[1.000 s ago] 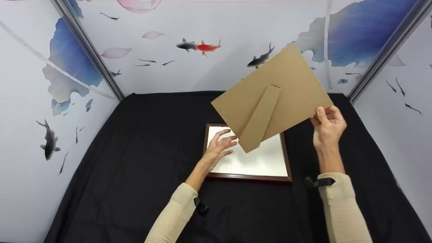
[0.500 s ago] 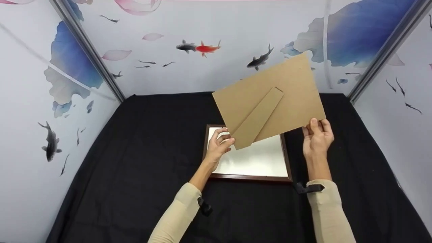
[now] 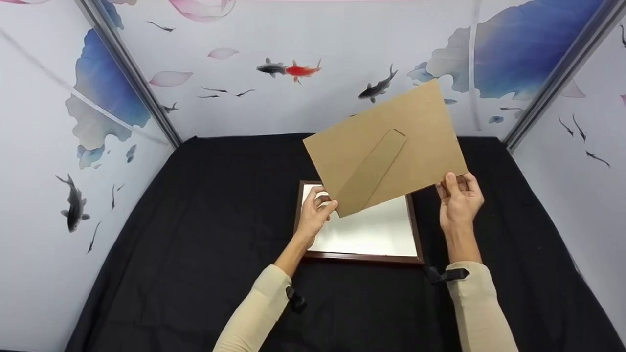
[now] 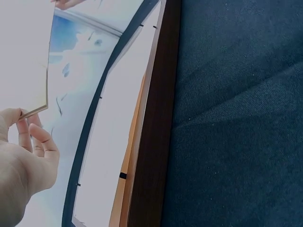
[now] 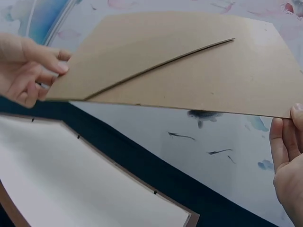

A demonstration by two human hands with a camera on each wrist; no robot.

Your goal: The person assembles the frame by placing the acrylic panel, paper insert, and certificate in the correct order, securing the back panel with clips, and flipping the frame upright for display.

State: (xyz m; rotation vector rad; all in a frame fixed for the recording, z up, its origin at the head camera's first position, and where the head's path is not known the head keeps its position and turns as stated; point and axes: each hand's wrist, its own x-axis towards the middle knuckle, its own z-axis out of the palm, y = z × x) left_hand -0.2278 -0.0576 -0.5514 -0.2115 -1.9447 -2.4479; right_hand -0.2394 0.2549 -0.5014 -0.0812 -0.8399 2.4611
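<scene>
A tan picture frame backing board point(image 3: 420, 142) with a flat easel leg point(image 3: 374, 168) is held up at a tilt between both hands. My left hand point(image 3: 313, 217) pinches its lower left corner between thumb and fingers. At the lower right corner, my right hand point(image 3: 459, 205) grips the edge with the thumb on the near face. Below the board lies a dark brown picture frame point(image 3: 362, 257), with a white sheet point(image 3: 371, 234) inside it. In the right wrist view, small black tabs point(image 5: 155, 192) stand along the frame's inner edge. The board hides the frame's upper part.
A black cloth point(image 3: 220, 220) covers the table under the frame. White panels point(image 3: 313, 29) painted with fish and leaves enclose the back and both sides, joined by metal posts point(image 3: 132, 73). Black straps point(image 3: 447, 275) sit on both sleeves.
My left hand has closed onto the board's lower left corner. The right hand has come down and leftward, turning the board closer to level. The easel leg now lies flatter against it.
</scene>
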